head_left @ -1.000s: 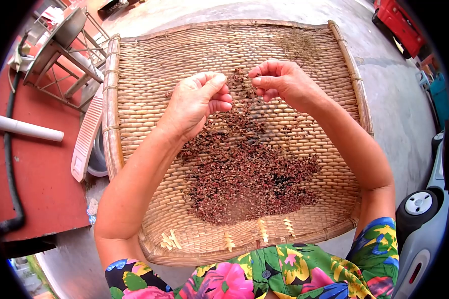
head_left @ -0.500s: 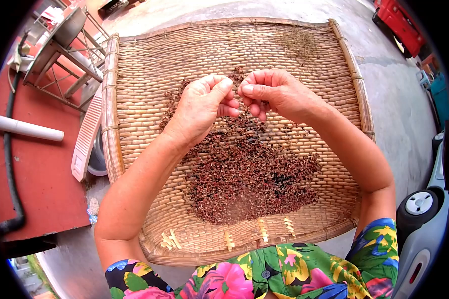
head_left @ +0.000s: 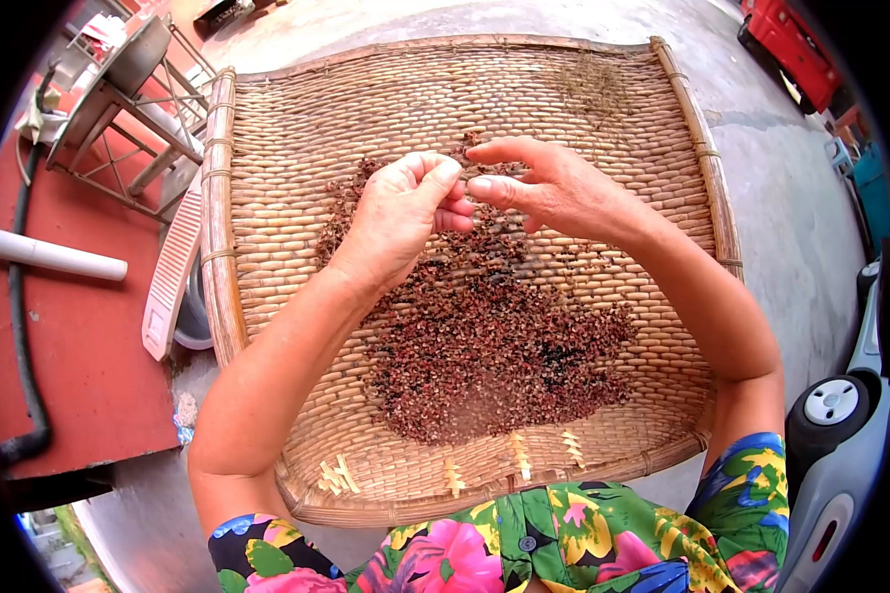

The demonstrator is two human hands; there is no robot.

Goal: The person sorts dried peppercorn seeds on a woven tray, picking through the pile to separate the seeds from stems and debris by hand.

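Observation:
A heap of small reddish-brown dried husks or peppercorns (head_left: 494, 356) lies on a large woven bamboo tray (head_left: 297, 128). Above the heap's far end, my left hand (head_left: 410, 203) is closed in a pinch, thumb against the bent fingers; whatever it pinches is too small or hidden to make out. Close beside it on the right, my right hand (head_left: 544, 188) has its thumb and index finger apart, with nothing visible between them. Its other fingers are partly hidden beneath.
Pale split strips (head_left: 338, 476) show along the tray's near edge. To the left are a ribbed pink washboard (head_left: 176, 272), a white pipe (head_left: 49, 252) and a metal stand (head_left: 133, 109). On the right a toy car's wheel (head_left: 833, 403) stands close; a red vehicle (head_left: 791, 49) is farther back.
The thumb and fingers of my right hand have parted from a pinch, the index finger stretching out toward the left. My left hand stays pinched in nearly the same place.

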